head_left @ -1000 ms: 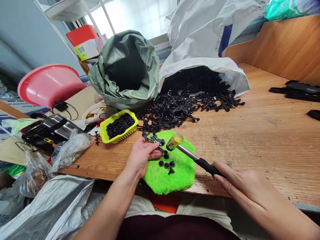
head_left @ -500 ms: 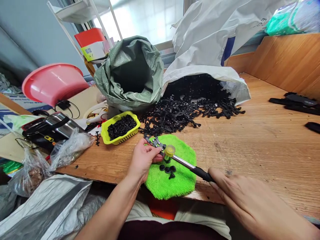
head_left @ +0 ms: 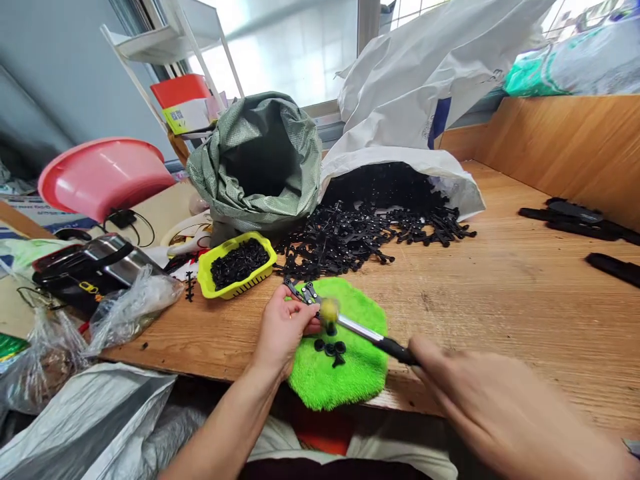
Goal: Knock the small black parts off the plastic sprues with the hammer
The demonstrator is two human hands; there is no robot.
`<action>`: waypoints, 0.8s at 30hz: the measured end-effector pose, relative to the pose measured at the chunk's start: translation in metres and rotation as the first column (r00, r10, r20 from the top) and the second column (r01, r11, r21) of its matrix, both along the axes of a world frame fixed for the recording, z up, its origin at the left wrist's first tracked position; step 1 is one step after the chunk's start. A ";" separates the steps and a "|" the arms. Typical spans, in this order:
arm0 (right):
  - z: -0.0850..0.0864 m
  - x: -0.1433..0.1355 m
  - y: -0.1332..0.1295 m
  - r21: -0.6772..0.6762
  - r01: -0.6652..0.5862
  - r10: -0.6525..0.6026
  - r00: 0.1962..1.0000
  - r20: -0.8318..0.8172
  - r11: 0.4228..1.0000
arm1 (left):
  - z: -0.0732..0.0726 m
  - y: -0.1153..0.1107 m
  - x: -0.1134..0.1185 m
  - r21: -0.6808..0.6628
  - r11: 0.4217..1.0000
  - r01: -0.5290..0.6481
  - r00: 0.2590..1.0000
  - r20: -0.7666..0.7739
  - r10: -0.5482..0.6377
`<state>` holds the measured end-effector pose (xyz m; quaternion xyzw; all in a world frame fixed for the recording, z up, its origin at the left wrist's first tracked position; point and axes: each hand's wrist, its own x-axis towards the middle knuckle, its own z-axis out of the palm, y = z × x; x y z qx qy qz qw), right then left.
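Left of frame: pink basin (head_left: 100, 175), clear plastic bags (head_left: 125, 300), dark clutter on the tabletop (head_left: 500, 293). Not in play.

Yellow tray (head_left: 237, 263) of small black parts sits just left of the green cloth pad (head_left: 345, 360), at centre.

Left hand (head_left: 283, 330) is closed, pinching a black plastic bracket (head_left: 305, 293) by its near end and holding it down on the pad's upper left corner. The piece looks thin, light and fairly stiff; probably snaps if bent hard. The best hold is the end away from the strike point, fingers clear of it.

Small black caps (head_left: 330, 348) lie loose on the pad, just below the bracket. Tiny, light, likely to roll or bounce; the soft pad helps keep them put.

Mallet (head_left: 350, 323): yellow head blurred at the bracket, metal shaft, black grip. Looks light, with a soft face. Right hand (head_left: 480, 407), lower right, is wrapped around the grip end; also blurred.

Behind: green woven sack (head_left: 260, 160), white sack (head_left: 425, 100) spilling a pile of black brackets (head_left: 365, 227).
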<state>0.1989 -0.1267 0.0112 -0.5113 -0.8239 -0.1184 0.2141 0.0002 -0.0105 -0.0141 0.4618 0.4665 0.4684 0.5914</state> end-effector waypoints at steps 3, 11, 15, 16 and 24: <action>0.001 -0.002 0.002 0.018 -0.009 0.008 0.999 0.031 1.000 | -0.001 0.001 0.000 0.000 1.000 0.002 1.000 -0.001 -0.002; 0.002 -0.001 0.003 -0.055 -0.024 0.025 0.999 0.027 0.998 | -0.002 0.002 0.001 -0.022 1.000 -0.006 1.000 0.011 0.006; 0.000 0.003 0.003 -0.054 -0.013 0.014 1.000 0.013 0.998 | -0.001 0.002 0.002 -0.024 1.000 -0.003 1.000 0.015 0.004; 0.000 0.003 0.003 -0.056 -0.003 0.005 0.999 0.047 0.998 | -0.001 0.002 0.002 -0.027 1.000 -0.001 1.000 0.013 0.001; -0.002 0.005 0.004 -0.039 0.015 -0.012 0.998 0.060 0.999 | -0.001 0.004 0.002 -0.064 0.998 0.003 1.000 -0.014 -0.004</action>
